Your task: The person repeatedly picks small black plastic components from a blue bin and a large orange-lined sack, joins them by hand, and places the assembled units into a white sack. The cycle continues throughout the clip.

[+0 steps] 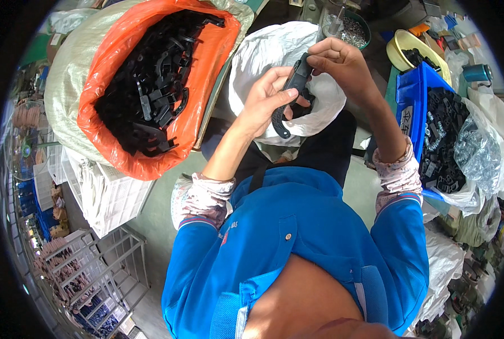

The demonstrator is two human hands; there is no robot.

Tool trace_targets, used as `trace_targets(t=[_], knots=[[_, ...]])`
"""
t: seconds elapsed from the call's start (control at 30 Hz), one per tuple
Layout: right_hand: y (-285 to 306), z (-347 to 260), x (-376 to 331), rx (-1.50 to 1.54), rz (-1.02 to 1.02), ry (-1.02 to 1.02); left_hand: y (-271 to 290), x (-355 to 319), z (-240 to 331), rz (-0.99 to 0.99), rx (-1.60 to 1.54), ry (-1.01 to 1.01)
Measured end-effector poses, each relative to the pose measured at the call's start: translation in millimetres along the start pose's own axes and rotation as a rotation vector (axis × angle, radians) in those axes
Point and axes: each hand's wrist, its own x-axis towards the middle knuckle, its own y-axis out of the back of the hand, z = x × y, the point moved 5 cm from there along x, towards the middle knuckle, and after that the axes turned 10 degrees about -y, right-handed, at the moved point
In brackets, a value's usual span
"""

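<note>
Head view is showing both hands raised over a crumpled white plastic bag (274, 51) in the lap. The left hand (263, 99) is curling its fingers around the lower half of a curved black plastic part (290, 93); the right hand (339, 62) is pinching the upper end, fingers closed tight. The part's long axis is running from one o'clock down to seven o'clock, and the two hands are meeting on it, equally near. At ten o'clock an orange plastic liner inside a pale woven sack (206, 62) is holding a heap of similar black parts. At three o'clock a blue plastic bin (411, 96) is holding smaller black pieces beside a clear bag of shiny metal bits (480, 155). A yellow bowl (401, 40) is sitting at one o'clock.
</note>
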Motion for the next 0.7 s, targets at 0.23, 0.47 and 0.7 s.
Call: trace_targets(t=[0.23,0.47,0.7], knots=[[3,14,-19,-0.105,0.054,-0.03,-4,18,-3,0.108,0.397,-0.167],[25,-9,-62,-0.226,-0.003,-0.043,-13,25,-15,-0.003,0.665,-0.199],[322,-27,-15,-1.18,0.519,-0.035,-8,16,-22,0.093,0.44,-0.109]])
